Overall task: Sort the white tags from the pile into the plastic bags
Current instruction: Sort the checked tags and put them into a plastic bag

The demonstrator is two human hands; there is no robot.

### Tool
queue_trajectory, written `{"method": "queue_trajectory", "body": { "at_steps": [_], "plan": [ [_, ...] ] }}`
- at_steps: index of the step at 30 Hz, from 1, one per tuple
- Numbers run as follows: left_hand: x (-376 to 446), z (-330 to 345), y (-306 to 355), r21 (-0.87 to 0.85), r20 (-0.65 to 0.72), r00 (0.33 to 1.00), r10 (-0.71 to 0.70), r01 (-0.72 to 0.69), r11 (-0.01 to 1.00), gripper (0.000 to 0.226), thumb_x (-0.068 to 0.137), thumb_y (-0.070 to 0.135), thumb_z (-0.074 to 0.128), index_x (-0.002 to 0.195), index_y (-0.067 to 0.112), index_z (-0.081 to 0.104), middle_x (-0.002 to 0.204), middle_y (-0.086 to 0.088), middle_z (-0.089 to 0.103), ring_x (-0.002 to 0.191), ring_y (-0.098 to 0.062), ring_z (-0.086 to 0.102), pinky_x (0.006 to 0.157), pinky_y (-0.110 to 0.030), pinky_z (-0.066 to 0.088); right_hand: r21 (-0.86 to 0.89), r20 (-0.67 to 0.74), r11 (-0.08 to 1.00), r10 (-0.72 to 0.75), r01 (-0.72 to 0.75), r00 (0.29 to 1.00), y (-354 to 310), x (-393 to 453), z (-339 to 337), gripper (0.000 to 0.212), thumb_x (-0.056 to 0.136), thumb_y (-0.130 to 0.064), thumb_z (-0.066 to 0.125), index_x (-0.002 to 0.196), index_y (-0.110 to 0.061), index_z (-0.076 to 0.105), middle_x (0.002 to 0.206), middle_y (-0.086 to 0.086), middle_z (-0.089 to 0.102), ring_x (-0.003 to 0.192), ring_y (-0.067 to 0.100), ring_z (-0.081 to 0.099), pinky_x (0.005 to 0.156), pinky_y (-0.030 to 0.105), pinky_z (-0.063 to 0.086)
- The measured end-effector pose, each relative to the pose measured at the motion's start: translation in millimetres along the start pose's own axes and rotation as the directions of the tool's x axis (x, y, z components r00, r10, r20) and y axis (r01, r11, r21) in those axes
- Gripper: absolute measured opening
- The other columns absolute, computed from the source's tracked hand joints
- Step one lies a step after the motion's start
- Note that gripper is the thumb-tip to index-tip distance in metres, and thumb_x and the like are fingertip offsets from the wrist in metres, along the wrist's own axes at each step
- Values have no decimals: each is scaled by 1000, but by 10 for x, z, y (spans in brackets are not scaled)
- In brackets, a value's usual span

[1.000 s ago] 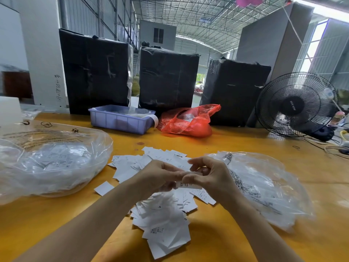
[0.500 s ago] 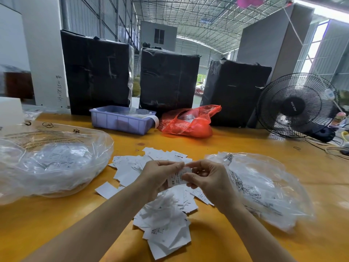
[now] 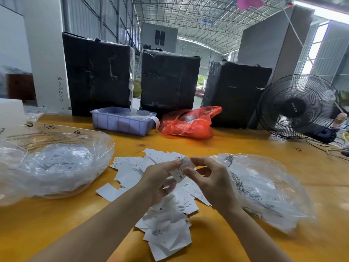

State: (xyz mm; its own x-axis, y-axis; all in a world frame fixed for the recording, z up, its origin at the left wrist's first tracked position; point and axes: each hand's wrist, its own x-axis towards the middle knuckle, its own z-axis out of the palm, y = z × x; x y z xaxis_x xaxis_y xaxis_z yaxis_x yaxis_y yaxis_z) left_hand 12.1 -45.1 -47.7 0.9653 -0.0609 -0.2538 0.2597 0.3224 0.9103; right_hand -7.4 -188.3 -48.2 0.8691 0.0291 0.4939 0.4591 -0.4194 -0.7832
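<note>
We saw the left hand (image 3: 160,178) holding one white tag (image 3: 182,170) above the pile of tags (image 3: 162,205), its fingers laid along the tag's left edge and upper end. The tag was a small white slip, tilted, printed with fine dark text and the letters "XS" near its lower end. The right hand (image 3: 211,178) was just beside it, fingers loosely curled; its thumb sat at the tag's lower right edge, though we could not tell whether it gripped or merely touched it. The pile lay scattered on the yellow table (image 3: 56,224), slips overlapping, some creased, several blank side up, a few showing "S". A clear plastic bag (image 3: 56,163) already holding tags lay to the left of the pile, and a second clear bag (image 3: 264,186) with tags to the right.
</note>
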Motion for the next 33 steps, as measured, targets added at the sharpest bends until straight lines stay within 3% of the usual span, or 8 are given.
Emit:
{"method": "queue_trajectory", "body": {
  "at_steps": [5,10,14,19,22,24,28,33],
  "plan": [
    [6,4,-10,-5,20,1000,-21,21,1000,15,72,28,77,72,14,71,63,1,69,68,-14,59,53,-21,40,110,-9,993,34,-33,999,10,-3,43,51,75,-10,77,121,-20,55,95,-1,64,81,16,66,74,30,58],
    [19,1,-35,-4,33,999,-34,34,999,18,69,30,78,63,14,72,59,-1,67,71,-16,57,54,-23,41,143,38,988,45,-50,998,32,2,33,40,74,-7,77,112,-11,65,96,9,67,77,18,65,70,26,57],
    [9,12,-35,-13,27,999,-33,33,999,22,68,32,77,77,13,71,63,-3,67,72,-17,59,57,-27,41,197,63,979,40,-52,997,14,5,25,27,74,-8,77,99,-13,70,95,13,68,74,20,66,65,22,54],
    [-36,41,-48,-100,86,995,-58,66,993,39,63,31,78,94,9,71,64,-3,66,54,-13,60,42,-19,44,291,112,945,119,-147,987,5,5,24,19,71,-7,79,86,-17,72,87,9,72,66,15,66,61,23,55],
    [-31,41,-34,-86,127,990,-54,65,994,52,55,34,78,101,10,70,81,-7,65,66,-16,58,44,-20,44,287,86,940,167,-184,982,19,19,8,7,75,-7,76,79,-12,73,75,10,71,67,17,65,66,28,57],
    [-29,28,-14,-23,142,989,-50,54,998,44,62,33,78,97,9,69,85,-9,66,69,-17,57,43,-20,44,315,54,928,193,-200,980,35,37,-16,8,79,-6,72,74,-12,73,72,10,70,69,17,64,65,26,56],
    [-1,-48,1,166,164,986,15,-42,985,22,74,18,76,90,3,72,63,-6,67,49,-11,58,44,-17,44,425,43,857,303,-292,952,55,67,-48,6,82,-4,68,77,-5,72,74,13,67,69,19,61,63,24,53],
    [18,-98,42,183,167,985,33,-64,981,23,76,10,75,95,-3,71,64,-9,67,45,-9,57,43,-16,43,493,151,718,485,-491,862,68,75,-68,18,80,-8,71,94,1,66,76,14,68,63,18,62,59,24,54]
  ]
}}
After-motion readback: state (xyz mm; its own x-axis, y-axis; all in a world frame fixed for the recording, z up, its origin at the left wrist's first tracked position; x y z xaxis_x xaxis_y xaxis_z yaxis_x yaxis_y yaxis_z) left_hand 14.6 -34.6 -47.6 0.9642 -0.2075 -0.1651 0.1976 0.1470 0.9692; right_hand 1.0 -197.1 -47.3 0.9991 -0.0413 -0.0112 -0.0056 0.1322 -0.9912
